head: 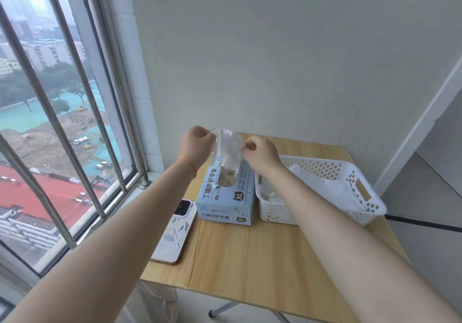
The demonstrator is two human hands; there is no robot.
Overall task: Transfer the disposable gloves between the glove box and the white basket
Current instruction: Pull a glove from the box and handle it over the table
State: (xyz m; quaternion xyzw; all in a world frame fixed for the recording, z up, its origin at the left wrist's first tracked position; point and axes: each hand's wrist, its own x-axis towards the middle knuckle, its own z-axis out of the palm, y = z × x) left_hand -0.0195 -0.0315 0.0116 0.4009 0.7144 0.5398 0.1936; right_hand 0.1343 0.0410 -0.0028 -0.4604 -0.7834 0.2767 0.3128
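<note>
While the glove box [226, 198] sits beside the white basket [350, 185], both hands — left [196, 145], right [261, 153] — pinch one glove [228, 147]

glove box [226, 205]: "丁腈防护手套" printed on top face and again on front face, "XL" in dark badge on both. small English line under top text, too tiny to read tbh.
</note>
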